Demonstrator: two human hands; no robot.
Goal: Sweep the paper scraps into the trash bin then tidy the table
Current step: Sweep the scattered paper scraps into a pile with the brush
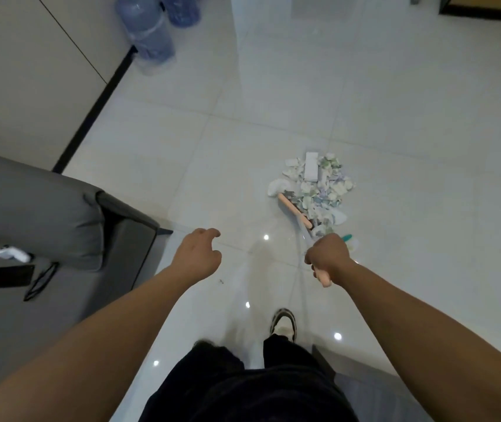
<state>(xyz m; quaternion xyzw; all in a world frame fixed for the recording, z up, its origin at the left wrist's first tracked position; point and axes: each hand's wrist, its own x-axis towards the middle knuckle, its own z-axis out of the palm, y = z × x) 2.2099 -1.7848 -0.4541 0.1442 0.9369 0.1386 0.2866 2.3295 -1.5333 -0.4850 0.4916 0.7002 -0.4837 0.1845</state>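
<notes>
**Broom head against the scrap pile**

Your right hand (328, 258) is fisted around the broom (299, 222), fingers wrapped on its handle, the pink grip end poking out below your fist. The pink broom head rests on the tiled floor (158, 166) ahead of that hand, touching the near left edge of the paper scraps (316, 185). Your left hand (199, 254) hangs beside it, holding nothing, fingers loosely curled, well apart from the pile. The grey sofa (45, 208) sits to your left.
</notes>
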